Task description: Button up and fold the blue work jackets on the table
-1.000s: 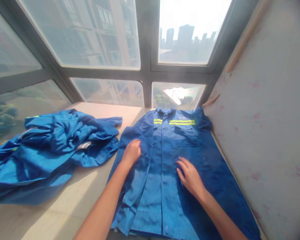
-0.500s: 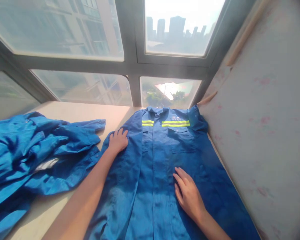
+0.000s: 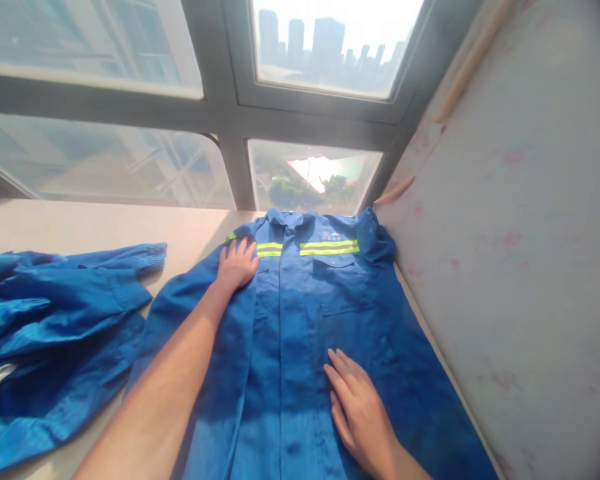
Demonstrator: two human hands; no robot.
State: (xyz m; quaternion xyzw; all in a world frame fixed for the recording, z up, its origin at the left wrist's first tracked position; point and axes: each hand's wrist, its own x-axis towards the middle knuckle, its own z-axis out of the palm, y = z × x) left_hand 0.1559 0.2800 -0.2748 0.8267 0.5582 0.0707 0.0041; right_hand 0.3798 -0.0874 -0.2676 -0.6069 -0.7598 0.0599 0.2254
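Observation:
A blue work jacket (image 3: 300, 347) with yellow-green reflective stripes lies spread front side up, its collar toward the window. My left hand (image 3: 237, 263) rests on its left shoulder area beside the stripe, fingers spread and pressed flat to the cloth. Lower down, my right hand (image 3: 357, 400) lies over the front panel to the right of the button placket, fingers stretched out and holding nothing. The sleeve on the left runs down along the body, partly hidden under my left forearm. At the right shoulder the other sleeve is bunched up.
Another blue garment (image 3: 70, 333) lies crumpled at the left, a white patch showing in it. Pale surface (image 3: 195, 230) shows between the garments and the window frame (image 3: 300, 120). A flower-patterned wall (image 3: 520, 267) borders the jacket's right side.
My left hand has shifted up along the jacket toward the shoulder stripe, and the stripe on the sleeve now shows. The view has turned slightly right. My right hand stays on the front.

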